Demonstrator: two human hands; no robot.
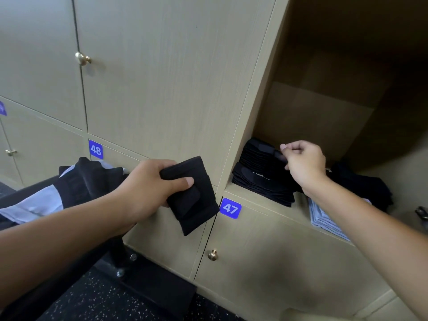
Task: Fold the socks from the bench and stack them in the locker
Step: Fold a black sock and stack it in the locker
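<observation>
The left hand [148,181] holds a folded black sock [194,195] in front of the closed locker doors. The thumb lies on top of the sock and the fingers curl under it. Farther back, the right hand [303,163] reaches into the open locker [261,193]. Its fingertips pinch the top of a stack of black socks [259,172] on the shelf.

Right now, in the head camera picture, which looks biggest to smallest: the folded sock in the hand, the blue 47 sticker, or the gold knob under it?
1. Folded sock
2. 47 sticker
3. Gold knob
</observation>
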